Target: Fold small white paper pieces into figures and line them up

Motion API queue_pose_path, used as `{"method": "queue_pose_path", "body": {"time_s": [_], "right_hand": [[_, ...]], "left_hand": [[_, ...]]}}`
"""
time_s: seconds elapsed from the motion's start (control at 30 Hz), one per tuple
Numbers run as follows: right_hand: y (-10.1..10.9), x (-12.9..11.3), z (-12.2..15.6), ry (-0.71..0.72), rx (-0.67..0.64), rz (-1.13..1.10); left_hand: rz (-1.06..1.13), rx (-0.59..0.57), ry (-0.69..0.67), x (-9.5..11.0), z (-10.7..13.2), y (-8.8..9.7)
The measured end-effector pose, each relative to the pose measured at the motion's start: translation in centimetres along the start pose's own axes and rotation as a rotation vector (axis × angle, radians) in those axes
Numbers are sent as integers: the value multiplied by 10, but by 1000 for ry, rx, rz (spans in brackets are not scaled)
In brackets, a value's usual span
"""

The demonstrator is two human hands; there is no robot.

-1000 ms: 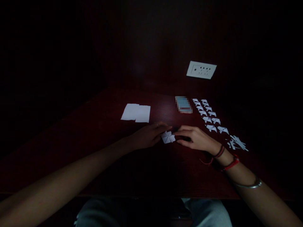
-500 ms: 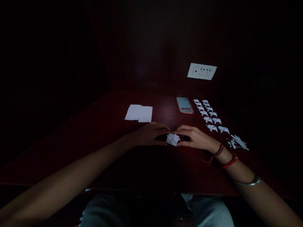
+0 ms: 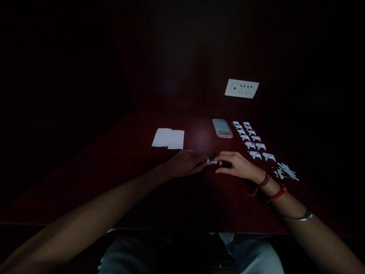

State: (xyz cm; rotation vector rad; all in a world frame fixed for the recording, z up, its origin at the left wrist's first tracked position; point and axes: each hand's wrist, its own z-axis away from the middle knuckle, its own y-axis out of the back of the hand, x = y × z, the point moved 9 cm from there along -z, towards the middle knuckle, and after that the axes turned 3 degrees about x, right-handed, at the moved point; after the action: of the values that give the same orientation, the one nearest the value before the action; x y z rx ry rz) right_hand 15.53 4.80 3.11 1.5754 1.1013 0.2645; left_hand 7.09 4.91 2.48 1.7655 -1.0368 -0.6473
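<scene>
A small white folded paper piece (image 3: 211,162) stands edge-on at the middle of the dark red table, partly hidden by my fingers. My left hand (image 3: 186,164) is closed, pinching its left end between thumb and fingers. From the other side, the fingertips of my right hand (image 3: 235,164) touch the right end, while the thumb sits lower and apart from them. Two rows of similar folded paper pieces (image 3: 255,155) lie beyond my right hand. Thin paper strips (image 3: 286,172) are heaped closer to my right wrist.
White paper sheets (image 3: 168,138) lie beyond my left hand. A blurred phone (image 3: 222,128) rests near the back of the table (image 3: 114,194). On the back wall is a white power socket (image 3: 242,88). The surroundings are very dark.
The folded paper piece lay flat with its creased face showing; now it is turned or folded edge-on. My left hand has moved right and closed on it, and my right thumb has come off it.
</scene>
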Motion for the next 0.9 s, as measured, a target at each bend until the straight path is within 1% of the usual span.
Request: {"method": "queue_pose_path", "body": {"time_s": [0.1,0.13,0.2,0.23,0.3,0.37,0.43,0.5,0.53,0.63,0.7,0.73,0.8,0.9], "right_hand": [[3,7,-2,-126,96,-165],[0,10,-3,-184,107,-259],[-11,18,-3,-299,74,-457],[-18,22,-3,-352,42,-536],[-30,28,0,-449,-26,-619],[-35,36,6,-531,-68,-593],[-30,42,11,-560,-89,-487],[-19,41,12,-511,-76,-333],[-12,38,10,-455,-57,-250],[1,17,2,-216,-8,-40],[-1,2,-1,-65,-18,31],[-3,-4,-2,-13,-33,50],[-9,-9,-2,47,-60,78],[-13,-11,-1,86,-93,108]], "left_hand": [[148,68,148,-12,1,10],[204,90,188,-16,1,12],[267,110,252,-23,1,13],[254,103,279,-25,1,12],[148,66,331,-30,3,8],[16,43,376,-32,5,8],[-57,55,368,-26,7,13],[-53,53,260,-10,7,15],[-38,23,190,-1,7,12],[-2,-71,55,16,9,1],[17,-115,12,19,11,-8],[27,-123,-2,19,11,-10],[54,-119,-38,18,12,-12],[98,-125,-121,22,12,-9]]}}
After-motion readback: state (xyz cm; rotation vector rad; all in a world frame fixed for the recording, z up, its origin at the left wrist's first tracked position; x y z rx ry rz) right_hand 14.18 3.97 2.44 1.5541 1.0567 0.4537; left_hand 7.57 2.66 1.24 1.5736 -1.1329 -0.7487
